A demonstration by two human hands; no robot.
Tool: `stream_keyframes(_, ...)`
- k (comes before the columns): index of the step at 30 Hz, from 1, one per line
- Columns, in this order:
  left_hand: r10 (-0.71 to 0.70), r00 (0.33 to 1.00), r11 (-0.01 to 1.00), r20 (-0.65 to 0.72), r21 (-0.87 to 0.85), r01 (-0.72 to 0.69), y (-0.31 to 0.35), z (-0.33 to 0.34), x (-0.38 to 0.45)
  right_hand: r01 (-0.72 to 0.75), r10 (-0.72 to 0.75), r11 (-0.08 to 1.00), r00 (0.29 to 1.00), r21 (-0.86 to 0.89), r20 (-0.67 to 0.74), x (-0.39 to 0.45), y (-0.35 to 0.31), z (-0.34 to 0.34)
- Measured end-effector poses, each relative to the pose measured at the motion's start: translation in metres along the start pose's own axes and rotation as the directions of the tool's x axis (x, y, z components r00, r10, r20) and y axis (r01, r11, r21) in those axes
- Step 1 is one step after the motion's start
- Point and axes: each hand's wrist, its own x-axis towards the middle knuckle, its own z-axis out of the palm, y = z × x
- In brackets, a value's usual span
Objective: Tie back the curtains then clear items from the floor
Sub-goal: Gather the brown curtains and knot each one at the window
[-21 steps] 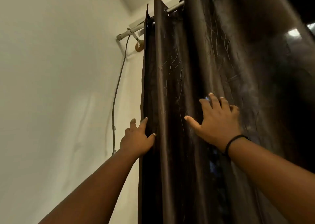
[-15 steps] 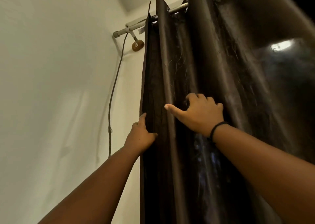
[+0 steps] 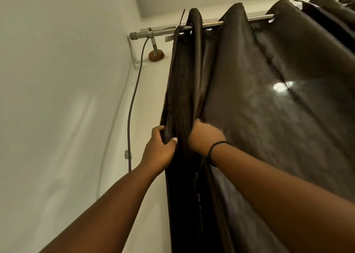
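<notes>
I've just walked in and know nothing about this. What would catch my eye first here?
A big dark brown curtain fills the right side, hanging from a metal rod near the ceiling, with a bright glare on its glossy cloth. In the middle, the left hand grips the curtain's outer edge while the right hand, a black band at its wrist, gathers folds beside it. A thin cable runs down the pale wall to the left.

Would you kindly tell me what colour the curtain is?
Dark brown with a slight sheen, the curtain shows best in the head view.
</notes>
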Motion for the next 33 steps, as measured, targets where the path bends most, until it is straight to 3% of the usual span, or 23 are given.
stream_keyframes(5, -0.188, 0.961, 0.937, -0.201, -0.33, 0.114, -0.009, -0.025, 0.036, 0.344, -0.345, 0.939, 0.934, 0.019, 0.096, 0.021, -0.086, 0.001)
stream_keyframes(7, -0.156, 0.967, 0.943, -0.199, -0.323, 0.086, -0.013, -0.037, 0.046, 0.388, -0.394, 0.919, 0.907, 0.073, 0.146, 0.021, -0.101, -0.006)
stream_keyframes(9, -0.131, 0.975, 0.96, -0.18, -0.268, 0.08, -0.015, -0.037, 0.045, 0.392, -0.417, 0.909, 0.866, 0.141, 0.276, 0.019, -0.096, -0.013)
stream_keyframes(11, -0.139, 0.98, 0.957, -0.144, -0.273, 0.095, -0.011, -0.031, 0.04, 0.254, -0.365, 0.924, 0.812, 0.286, 0.456, 0.018, -0.073, -0.03)
stream_keyframes(12, -0.136, 0.984, 0.955, -0.111, -0.279, 0.101, -0.006, -0.026, 0.036, 0.178, -0.332, 0.922, 0.82, 0.344, 0.466, 0.02, -0.054, -0.043)
stream_keyframes(13, -0.141, 0.987, 0.957, -0.078, -0.265, 0.116, 0.0, -0.021, 0.033, 0.117, -0.286, 0.907, 0.876, 0.404, 0.389, 0.022, -0.035, -0.057)
stream_keyframes(14, -0.155, 0.986, 0.958, -0.057, -0.251, 0.136, 0.008, -0.014, 0.031, 0.086, -0.191, 0.9, 0.959, 0.427, 0.209, 0.025, -0.014, -0.072)
stream_keyframes(15, -0.174, 0.984, 0.955, -0.039, -0.25, 0.159, 0.016, -0.007, 0.03, 0.081, -0.067, 0.933, 0.996, 0.35, -0.051, 0.031, 0.007, -0.085)
stream_keyframes(16, -0.181, 0.983, 0.95, -0.026, -0.262, 0.168, 0.025, -0.001, 0.029, 0.011, 0.034, 0.99, 0.951, 0.143, -0.307, 0.035, 0.028, -0.094)
stream_keyframes(17, -0.176, 0.984, 0.949, -0.015, -0.269, 0.166, 0.032, 0.007, 0.029, -0.127, 0.091, 0.991, 0.888, -0.051, -0.45, 0.034, 0.048, -0.101)
stream_keyframes(19, -0.148, 0.989, 0.946, 0.002, -0.291, 0.142, 0.051, 0.023, 0.029, -0.308, 0.191, 0.934, 0.858, -0.181, -0.476, 0.033, 0.086, -0.108)
stream_keyframes(21, -0.141, 0.99, 0.94, -0.001, -0.314, 0.134, 0.071, 0.038, 0.029, -0.372, 0.298, 0.92, 0.866, -0.121, -0.402, 0.036, 0.117, -0.113)
stream_keyframes(24, -0.143, 0.99, 0.945, 0.0, -0.297, 0.137, 0.099, 0.057, 0.032, -0.259, 0.245, 0.966, 0.929, -0.015, -0.278, 0.043, 0.15, -0.125)
stream_keyframes(27, -0.123, 0.992, 0.962, -0.012, -0.246, 0.117, 0.117, 0.07, 0.034, -0.142, 0.14, 0.99, 0.954, 0.013, -0.264, 0.044, 0.166, -0.128)
stream_keyframes(30, -0.063, 0.983, 0.996, -0.172, 0.055, 0.074, 0.123, 0.079, 0.042, -0.101, 0.1, 0.995, 0.954, 0.011, -0.283, 0.043, 0.178, -0.129)
stream_keyframes(33, 0.059, 0.961, 0.922, -0.27, 0.385, 0.052, 0.13, 0.083, 0.044, -0.11, 0.102, 0.994, 0.944, -0.008, -0.314, 0.045, 0.193, -0.13)
